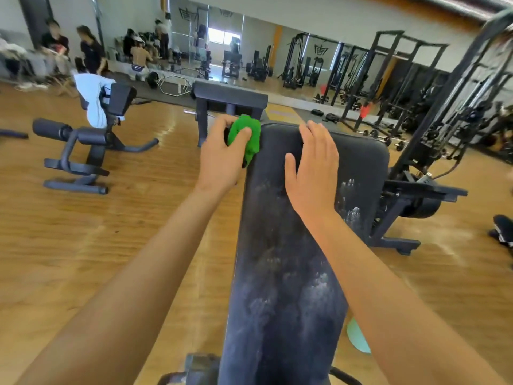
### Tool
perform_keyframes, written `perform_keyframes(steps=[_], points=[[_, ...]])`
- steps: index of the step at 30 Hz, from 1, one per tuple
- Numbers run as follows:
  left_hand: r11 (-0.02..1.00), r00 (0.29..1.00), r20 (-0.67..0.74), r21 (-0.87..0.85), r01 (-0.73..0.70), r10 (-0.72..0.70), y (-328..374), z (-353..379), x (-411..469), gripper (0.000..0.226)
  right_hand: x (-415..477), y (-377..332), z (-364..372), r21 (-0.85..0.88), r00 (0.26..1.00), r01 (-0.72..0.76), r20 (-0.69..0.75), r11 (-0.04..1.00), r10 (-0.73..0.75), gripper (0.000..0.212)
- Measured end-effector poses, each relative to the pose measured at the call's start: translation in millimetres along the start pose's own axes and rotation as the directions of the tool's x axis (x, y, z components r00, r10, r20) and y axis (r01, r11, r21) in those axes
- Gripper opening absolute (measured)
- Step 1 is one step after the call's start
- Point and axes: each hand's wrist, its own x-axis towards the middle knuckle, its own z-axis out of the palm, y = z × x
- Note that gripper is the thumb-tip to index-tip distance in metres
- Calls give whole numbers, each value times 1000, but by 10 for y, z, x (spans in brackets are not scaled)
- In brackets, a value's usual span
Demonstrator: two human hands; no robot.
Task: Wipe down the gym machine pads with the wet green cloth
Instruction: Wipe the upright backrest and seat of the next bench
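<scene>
A long black bench pad (280, 273) runs away from me, streaked with white dusty marks. My left hand (222, 159) grips the bunched green cloth (248, 137) against the pad's far left edge. Flat on the pad's upper part lies my right hand (311, 173), fingers straight and together. Another black pad (230, 97) stands just beyond the bench's far end.
A back-extension machine (83, 151) with a white towel (93, 101) draped on it stands on the wooden floor at left. Racks and cable machines (433, 107) fill the right side. Several people (88, 51) gather by the mirror wall at far left. A pale green object (356, 339) lies under my right forearm.
</scene>
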Motion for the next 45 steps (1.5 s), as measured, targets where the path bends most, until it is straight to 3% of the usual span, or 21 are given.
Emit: perform_keyframes(steps=[4,7,12,15,19,26,31,36,41,45], points=[[980,971,185,100,-172,152,90,23,502,6,-11,62,188,-59,998,16,-56,998,-19,52],[969,947,282,146,-201,154,34,74,605,11,-24,87,219,-50,995,33,-94,998,-38,52],[998,987,152,-48,-46,53,-220,65,279,23,-24,98,232,-39,992,53,-115,998,-57,52],[988,992,128,-151,34,-14,-341,7,-80,17,-21,94,238,-34,991,48,-125,998,-52,52],[986,991,125,-149,72,-53,-445,-34,-338,12,-28,85,244,-32,990,45,-134,998,-49,51],[988,994,82,-128,83,-73,-254,166,289,12,-13,86,225,-2,990,51,-130,999,-51,51],[984,989,113,-141,108,-92,-334,150,247,12,-11,84,198,7,994,40,-103,999,-39,52],[981,979,143,-109,164,-147,-565,35,-129,7,-12,79,-19,163,1000,24,-5,986,-23,50],[957,955,145,-93,273,-259,-737,-32,-511,11,-620,66,-250,261,1000,18,0,965,-19,46],[958,957,139,-99,269,-255,-710,-57,-532,6,-1257,-36,-105,252,984,112,109,961,-143,46]])
